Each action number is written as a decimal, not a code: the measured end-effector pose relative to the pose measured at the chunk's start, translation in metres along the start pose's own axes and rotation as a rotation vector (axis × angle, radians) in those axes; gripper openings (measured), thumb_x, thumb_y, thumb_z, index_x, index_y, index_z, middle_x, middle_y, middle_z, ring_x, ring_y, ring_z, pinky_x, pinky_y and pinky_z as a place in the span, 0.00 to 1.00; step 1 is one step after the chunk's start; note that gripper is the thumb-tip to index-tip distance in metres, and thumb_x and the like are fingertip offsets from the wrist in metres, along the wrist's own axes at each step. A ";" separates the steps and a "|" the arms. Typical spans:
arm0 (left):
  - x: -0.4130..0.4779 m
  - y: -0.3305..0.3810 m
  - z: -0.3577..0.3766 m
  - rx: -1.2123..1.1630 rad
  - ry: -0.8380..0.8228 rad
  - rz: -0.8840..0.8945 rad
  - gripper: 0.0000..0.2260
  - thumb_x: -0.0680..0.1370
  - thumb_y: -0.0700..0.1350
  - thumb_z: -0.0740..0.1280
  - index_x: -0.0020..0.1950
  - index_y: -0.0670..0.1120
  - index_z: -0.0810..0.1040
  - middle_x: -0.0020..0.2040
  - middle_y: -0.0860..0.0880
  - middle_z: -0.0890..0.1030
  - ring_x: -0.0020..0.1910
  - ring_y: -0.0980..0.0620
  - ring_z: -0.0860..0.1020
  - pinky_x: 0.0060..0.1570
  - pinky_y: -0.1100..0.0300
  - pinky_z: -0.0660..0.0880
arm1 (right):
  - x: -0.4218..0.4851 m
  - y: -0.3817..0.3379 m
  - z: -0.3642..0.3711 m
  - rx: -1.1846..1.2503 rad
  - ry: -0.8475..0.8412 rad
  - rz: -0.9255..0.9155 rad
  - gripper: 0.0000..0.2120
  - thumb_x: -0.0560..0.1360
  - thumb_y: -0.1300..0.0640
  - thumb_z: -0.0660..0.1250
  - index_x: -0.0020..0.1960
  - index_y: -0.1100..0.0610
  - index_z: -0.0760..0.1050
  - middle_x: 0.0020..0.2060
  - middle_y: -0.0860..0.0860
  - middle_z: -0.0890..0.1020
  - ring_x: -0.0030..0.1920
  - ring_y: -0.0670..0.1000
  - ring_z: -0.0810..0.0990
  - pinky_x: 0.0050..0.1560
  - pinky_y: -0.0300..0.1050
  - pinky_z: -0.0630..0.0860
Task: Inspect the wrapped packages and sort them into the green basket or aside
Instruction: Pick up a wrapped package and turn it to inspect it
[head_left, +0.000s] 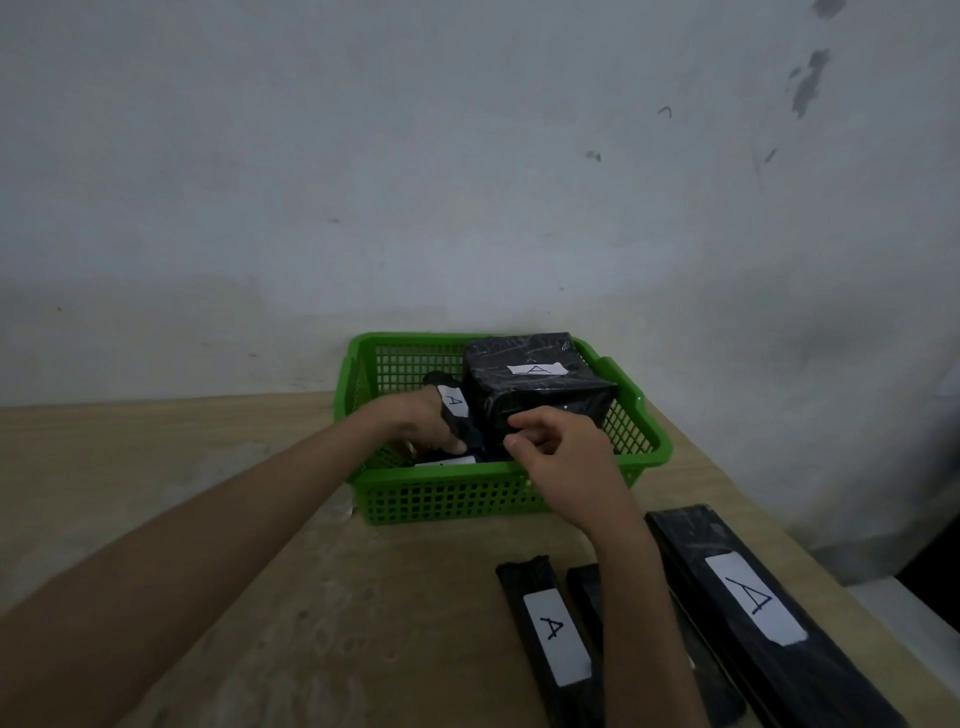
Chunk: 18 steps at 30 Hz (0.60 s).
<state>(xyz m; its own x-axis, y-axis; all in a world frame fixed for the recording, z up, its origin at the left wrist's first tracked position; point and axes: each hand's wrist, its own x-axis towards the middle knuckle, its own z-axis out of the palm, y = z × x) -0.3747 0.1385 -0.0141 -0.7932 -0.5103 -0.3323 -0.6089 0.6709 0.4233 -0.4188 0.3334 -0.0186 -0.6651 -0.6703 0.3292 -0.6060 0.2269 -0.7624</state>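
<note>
A green basket (467, 499) stands on the wooden table against the wall. Inside it, a large black wrapped box (535, 387) with a white "A" label fills the right half. My left hand (415, 421) is inside the basket, closed around a narrow black package (453, 402) that also bears an "A" label. My right hand (563, 457) hovers over the basket's front rim, its fingertips pinched against the near edge of the large box. Another white-labelled item (447, 461) lies low in the basket, mostly hidden.
Three long black wrapped packages lie on the table at the lower right: a slim one (550, 639) with an "A" label, a partly hidden one (587, 597) under my right forearm, and a wide one (748, 603) with an "A" label near the table's right edge.
</note>
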 end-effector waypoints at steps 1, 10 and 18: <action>0.000 -0.002 0.002 0.005 -0.002 0.025 0.21 0.74 0.48 0.70 0.63 0.41 0.71 0.59 0.44 0.76 0.56 0.44 0.76 0.49 0.57 0.73 | 0.000 -0.001 0.000 -0.005 0.001 -0.002 0.09 0.75 0.56 0.68 0.55 0.55 0.79 0.41 0.48 0.82 0.41 0.42 0.78 0.39 0.28 0.72; -0.004 -0.010 0.004 0.114 0.040 0.060 0.23 0.76 0.49 0.68 0.67 0.41 0.71 0.64 0.43 0.75 0.61 0.43 0.74 0.58 0.55 0.71 | -0.001 -0.007 0.001 -0.048 -0.008 0.013 0.08 0.75 0.56 0.68 0.55 0.54 0.79 0.42 0.49 0.82 0.43 0.43 0.78 0.40 0.28 0.71; -0.105 -0.027 -0.031 -0.052 0.457 0.303 0.21 0.76 0.50 0.67 0.68 0.47 0.71 0.61 0.47 0.77 0.57 0.50 0.75 0.55 0.59 0.70 | -0.012 -0.060 0.002 -0.070 0.022 -0.145 0.07 0.76 0.57 0.67 0.54 0.53 0.79 0.40 0.42 0.79 0.41 0.38 0.77 0.38 0.23 0.71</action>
<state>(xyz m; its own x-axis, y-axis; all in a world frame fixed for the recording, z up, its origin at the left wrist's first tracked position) -0.2752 0.1572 0.0358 -0.8485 -0.4875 0.2058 -0.3427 0.8026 0.4882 -0.3733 0.3259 0.0221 -0.5777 -0.6840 0.4455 -0.7247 0.1785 -0.6656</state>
